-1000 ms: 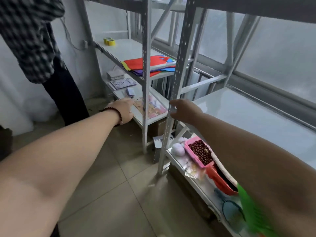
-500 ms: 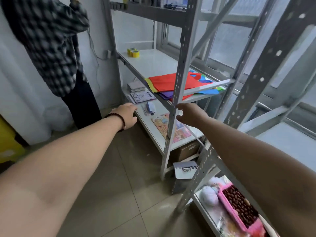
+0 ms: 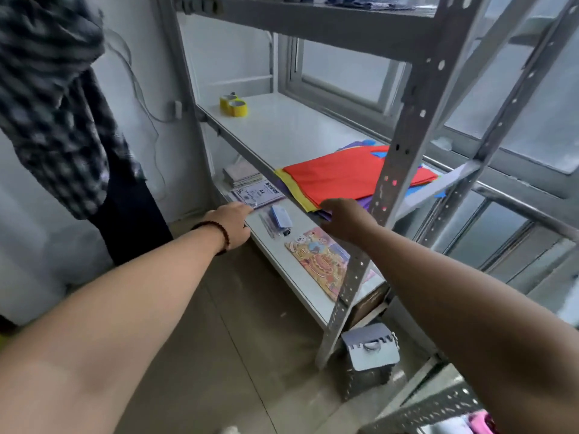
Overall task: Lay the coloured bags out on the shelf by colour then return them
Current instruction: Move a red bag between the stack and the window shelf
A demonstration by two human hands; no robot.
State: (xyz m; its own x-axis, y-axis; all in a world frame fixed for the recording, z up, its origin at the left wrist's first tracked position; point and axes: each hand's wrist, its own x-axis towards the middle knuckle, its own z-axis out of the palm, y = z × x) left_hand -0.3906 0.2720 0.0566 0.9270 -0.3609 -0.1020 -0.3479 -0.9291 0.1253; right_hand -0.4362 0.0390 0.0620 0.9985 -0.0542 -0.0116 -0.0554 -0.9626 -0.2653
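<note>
Checked shirt of a second person fills the far left edge, standing by the wall. Left hand, beaded bracelet at the wrist, reaches to the near edge of the lower shelf; fingers point away from the camera, so I cannot tell whether they are curled or straight, and nothing shows in its grip. Just beyond it lies a printed sheet. Further right on that shelf: a small blue packet, then a cartoon picture board. Middle shelf carries two yellow tape rolls at its far left end. Stack of coloured bags lies at its right end (red on top, yellow and purple edges showing beneath). Right hand is at the stack's near edge; fingertips hidden, grip cannot be told. Grey upright post crosses in front of the stack.
</note>
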